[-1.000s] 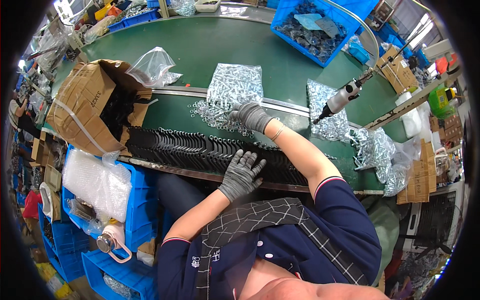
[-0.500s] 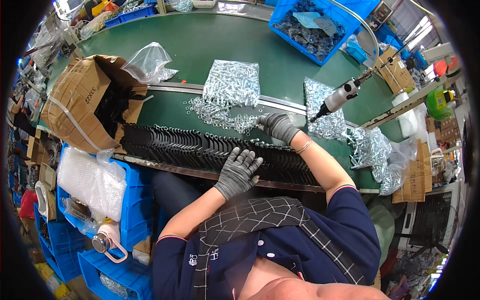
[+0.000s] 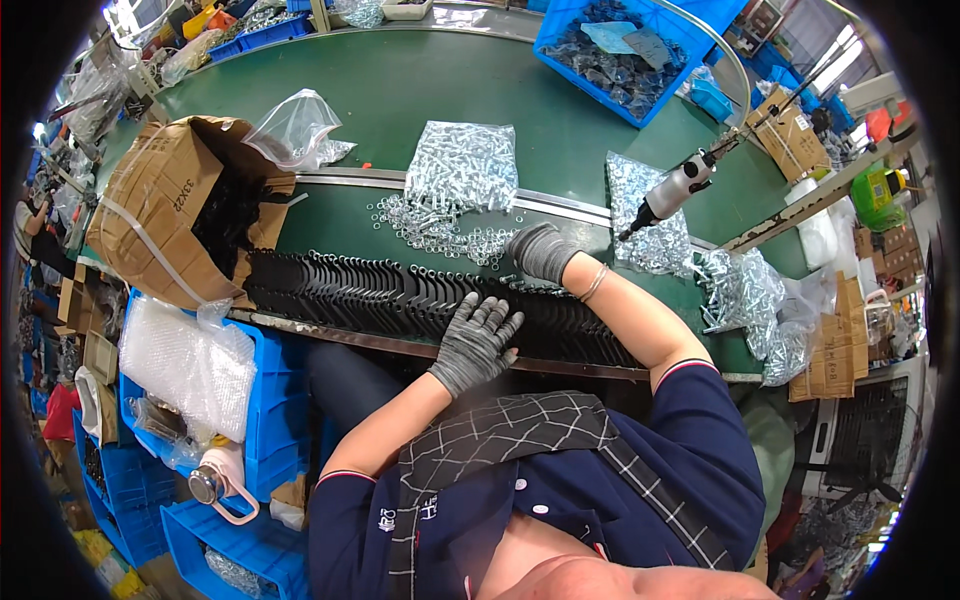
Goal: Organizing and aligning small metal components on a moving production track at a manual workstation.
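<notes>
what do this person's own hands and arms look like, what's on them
The left hand and right hand each wear a grey knitted-looking glove with darker streaks. A thin, light-coloured band circles the right wrist. The short sleeves are navy blue, edged with narrow red and white trim.

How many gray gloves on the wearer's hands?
2: one on the left hand, over the row of black parts; one on the right hand, beside the loose metal rings. Neither is hidden.
</notes>
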Tool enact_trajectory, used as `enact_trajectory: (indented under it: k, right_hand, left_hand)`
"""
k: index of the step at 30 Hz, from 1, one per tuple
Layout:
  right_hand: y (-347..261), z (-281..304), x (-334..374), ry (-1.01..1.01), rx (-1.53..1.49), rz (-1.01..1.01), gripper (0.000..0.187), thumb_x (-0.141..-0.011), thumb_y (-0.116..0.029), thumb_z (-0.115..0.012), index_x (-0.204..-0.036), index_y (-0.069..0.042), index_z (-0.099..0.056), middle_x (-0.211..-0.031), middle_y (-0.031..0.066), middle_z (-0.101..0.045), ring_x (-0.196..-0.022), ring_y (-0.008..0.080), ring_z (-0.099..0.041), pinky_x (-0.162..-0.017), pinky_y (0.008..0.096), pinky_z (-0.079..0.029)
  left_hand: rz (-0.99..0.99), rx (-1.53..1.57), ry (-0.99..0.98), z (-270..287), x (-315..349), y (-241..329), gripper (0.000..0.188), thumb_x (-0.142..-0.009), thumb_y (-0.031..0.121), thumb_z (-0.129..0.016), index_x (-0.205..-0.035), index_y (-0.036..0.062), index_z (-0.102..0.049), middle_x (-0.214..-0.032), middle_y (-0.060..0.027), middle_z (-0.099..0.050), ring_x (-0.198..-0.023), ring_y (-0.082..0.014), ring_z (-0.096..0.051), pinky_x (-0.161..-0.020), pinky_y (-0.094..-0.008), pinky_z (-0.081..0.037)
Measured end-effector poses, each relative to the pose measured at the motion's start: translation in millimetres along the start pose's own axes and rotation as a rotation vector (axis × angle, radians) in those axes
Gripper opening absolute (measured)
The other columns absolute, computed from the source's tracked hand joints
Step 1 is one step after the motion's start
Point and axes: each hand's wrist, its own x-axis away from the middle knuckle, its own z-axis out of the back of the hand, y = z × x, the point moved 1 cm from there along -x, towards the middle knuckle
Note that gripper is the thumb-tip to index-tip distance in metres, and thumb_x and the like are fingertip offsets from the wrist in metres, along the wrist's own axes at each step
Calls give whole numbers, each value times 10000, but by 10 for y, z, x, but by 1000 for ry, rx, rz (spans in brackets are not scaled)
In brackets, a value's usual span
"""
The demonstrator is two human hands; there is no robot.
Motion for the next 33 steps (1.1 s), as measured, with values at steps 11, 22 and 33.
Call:
enact_trajectory:
  k: [11, 22, 33]
  right_hand:
    - [-284, 97, 370, 262, -487, -36, 198, -801, -225, -635, -950, -110, -698, -910, 117, -708, -839, 334, -680, -759, 456, -537]
    - [-454, -283, 315, 597, -8, 189, 193, -821, -262, -579, -916, -118, -665, -959, 68, -653, -993, 268, -602, -933, 446, -443]
    - [-511, -210, 290, 498, 20, 161, 287, -860, -306, -588, -1025, -83, -662, -1044, 101, -652, -1087, 292, -587, -1056, 494, -373]
  left_hand:
    - [1, -3, 2, -9, 11, -21, 611, -792, 441, -651, -1319, 140, -589, -1313, -158, -577, -1261, -317, -512, -1153, -533, -257]
    - [-13, 36, 37, -21, 6, -29, 605, -779, 430, -655, -1300, 128, -601, -1299, -172, -572, -1247, -333, -517, -1143, -546, -270]
    - [-21, 33, 23, -1, -19, -34, 597, -768, 423, -663, -1279, 119, -613, -1288, -162, -578, -1245, -332, -517, -1143, -547, -270]
